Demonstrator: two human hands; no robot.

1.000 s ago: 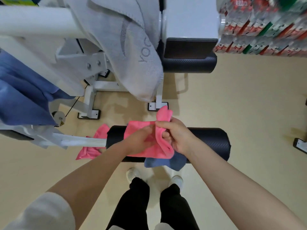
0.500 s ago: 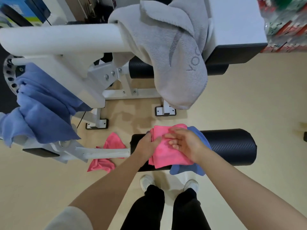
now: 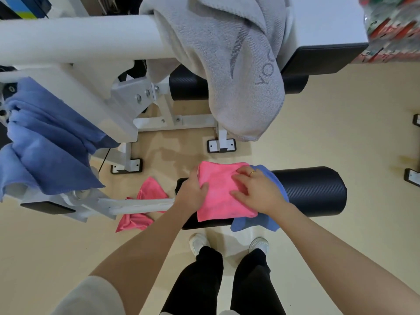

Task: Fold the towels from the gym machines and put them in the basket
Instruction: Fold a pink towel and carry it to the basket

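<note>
A folded pink towel lies on the black foam roller in front of me. My left hand rests against its left edge with the thumb on top. My right hand lies flat on its right half, fingers spread and straight. A small blue towel sits under the pink one on the roller. Another pink towel hangs over the white bar to the left. A grey towel drapes from the white machine arm, and a large blue towel hangs at the far left.
White machine frame and its feet stand ahead on the beige floor. A second black roller sits behind the grey towel. Stacked bottle packs fill the top right. My shoes stand just below the roller.
The pink towel, held up and bunched between both hands a second ago, now lies folded flat on the roller. Both hands rest on it. The view has shifted downward and left.
</note>
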